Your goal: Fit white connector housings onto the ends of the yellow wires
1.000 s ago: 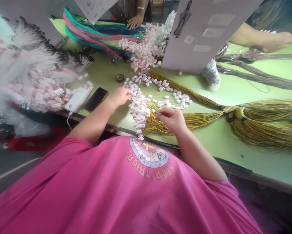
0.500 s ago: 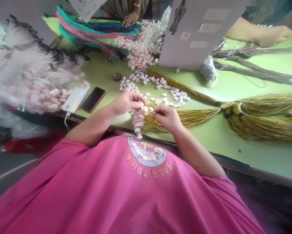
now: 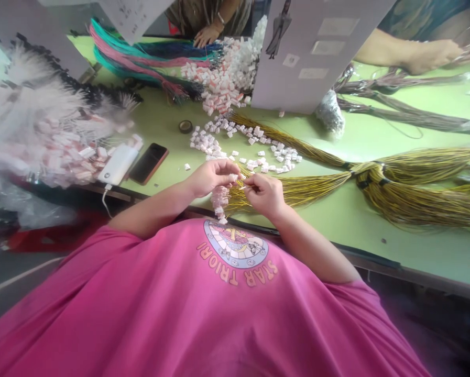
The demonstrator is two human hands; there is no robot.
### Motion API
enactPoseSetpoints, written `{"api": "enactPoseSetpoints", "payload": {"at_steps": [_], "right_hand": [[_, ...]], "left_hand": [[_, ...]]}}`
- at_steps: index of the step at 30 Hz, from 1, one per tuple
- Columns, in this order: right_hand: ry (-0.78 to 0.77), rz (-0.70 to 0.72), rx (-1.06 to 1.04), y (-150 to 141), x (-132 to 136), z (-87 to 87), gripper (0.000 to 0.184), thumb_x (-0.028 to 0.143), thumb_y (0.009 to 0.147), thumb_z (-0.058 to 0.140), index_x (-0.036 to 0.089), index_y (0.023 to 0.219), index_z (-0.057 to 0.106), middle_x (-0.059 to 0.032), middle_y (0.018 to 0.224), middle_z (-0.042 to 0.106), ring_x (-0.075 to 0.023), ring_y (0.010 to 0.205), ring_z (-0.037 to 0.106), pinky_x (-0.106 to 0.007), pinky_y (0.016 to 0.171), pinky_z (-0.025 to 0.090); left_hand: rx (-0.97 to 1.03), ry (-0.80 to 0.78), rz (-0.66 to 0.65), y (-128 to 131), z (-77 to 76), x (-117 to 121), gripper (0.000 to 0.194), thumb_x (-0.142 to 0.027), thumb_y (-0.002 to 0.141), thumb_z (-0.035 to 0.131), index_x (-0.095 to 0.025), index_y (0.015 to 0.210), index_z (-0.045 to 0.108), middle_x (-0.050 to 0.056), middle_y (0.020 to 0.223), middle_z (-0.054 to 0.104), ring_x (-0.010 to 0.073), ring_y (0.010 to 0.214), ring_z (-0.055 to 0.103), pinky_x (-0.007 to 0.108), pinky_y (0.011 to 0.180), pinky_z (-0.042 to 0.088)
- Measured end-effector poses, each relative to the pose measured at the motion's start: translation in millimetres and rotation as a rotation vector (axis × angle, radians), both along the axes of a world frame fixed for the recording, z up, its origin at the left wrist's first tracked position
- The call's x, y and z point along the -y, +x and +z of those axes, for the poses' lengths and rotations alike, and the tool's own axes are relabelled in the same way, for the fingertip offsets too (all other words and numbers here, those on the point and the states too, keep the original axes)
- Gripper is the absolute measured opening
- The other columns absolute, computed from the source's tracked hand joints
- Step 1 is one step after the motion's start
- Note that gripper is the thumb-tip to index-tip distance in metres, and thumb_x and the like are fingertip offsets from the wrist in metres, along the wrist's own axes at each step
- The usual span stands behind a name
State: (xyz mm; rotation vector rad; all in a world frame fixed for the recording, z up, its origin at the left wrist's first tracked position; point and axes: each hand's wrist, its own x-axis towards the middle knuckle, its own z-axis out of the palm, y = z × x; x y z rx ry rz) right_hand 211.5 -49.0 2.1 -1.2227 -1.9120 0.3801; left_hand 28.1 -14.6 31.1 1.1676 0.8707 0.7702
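My left hand (image 3: 209,179) is closed, thumb and forefinger pinching a small white connector housing (image 3: 233,178). Close beside it, my right hand (image 3: 266,196) is pinched shut on thin wire; a small white piece shows at its fingertips, too small to name surely. Under my hands spreads the near end of a bundle of yellow and dark wires (image 3: 313,189). Below my left hand, a clump of white housings (image 3: 220,201) hangs by the table edge, partly hidden. Loose white housings (image 3: 264,163) lie just beyond my hands.
A black phone (image 3: 149,163), a white power bank (image 3: 118,162) and a tape roll (image 3: 185,126) lie left. Beyond them is a heap of white-ended cables (image 3: 73,136). A grey partition (image 3: 285,84) stands ahead. A co-worker's hand (image 3: 207,35) rests at the back; another's arm (image 3: 411,55) reaches in right.
My hands have come closer together, the left shifting slightly right and down over the clump of housings. The right-hand co-worker's arm has moved slightly left.
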Motion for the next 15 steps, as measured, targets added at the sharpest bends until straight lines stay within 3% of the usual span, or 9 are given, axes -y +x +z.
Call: {"api": "enactPoseSetpoints", "payload": {"at_steps": [5, 10, 15], "right_hand": [[0.021, 0.008, 0.122, 0.3, -1.0, -3.9, 0.013, 0.017, 0.071, 0.05, 0.021, 0.066, 0.061, -0.0027, 0.06, 0.06, -0.0138, 0.058, 0.052, -0.028, 0.059, 0.043], [0.022, 0.051, 0.19, -0.4, -0.3, -6.0, 0.015, 0.019, 0.074, 0.051, 0.02, 0.063, 0.061, -0.0043, 0.059, 0.06, -0.015, 0.058, 0.052, -0.029, 0.058, 0.04], [-0.041, 0.063, 0.078, -0.3, 1.1, 0.0, 0.015, 0.021, 0.076, 0.052, 0.018, 0.078, 0.066, -0.0053, 0.067, 0.066, -0.015, 0.061, 0.056, -0.028, 0.06, 0.042]], "left_hand": [[-0.075, 0.021, 0.015, 1.4, -0.7, 2.1, 0.019, -0.014, 0.065, 0.075, -0.011, 0.081, 0.065, 0.004, 0.082, 0.069, 0.0121, 0.075, 0.065, 0.032, 0.077, 0.055], [-0.228, 0.148, 0.059, 6.1, 2.1, 6.3, 0.016, -0.014, 0.061, 0.076, -0.011, 0.075, 0.07, 0.005, 0.074, 0.07, 0.0128, 0.068, 0.065, 0.031, 0.072, 0.055], [-0.228, 0.157, 0.102, 6.5, 6.1, 9.8, 0.014, -0.016, 0.061, 0.076, -0.013, 0.074, 0.071, 0.004, 0.073, 0.071, 0.0136, 0.068, 0.066, 0.031, 0.071, 0.056]]}}
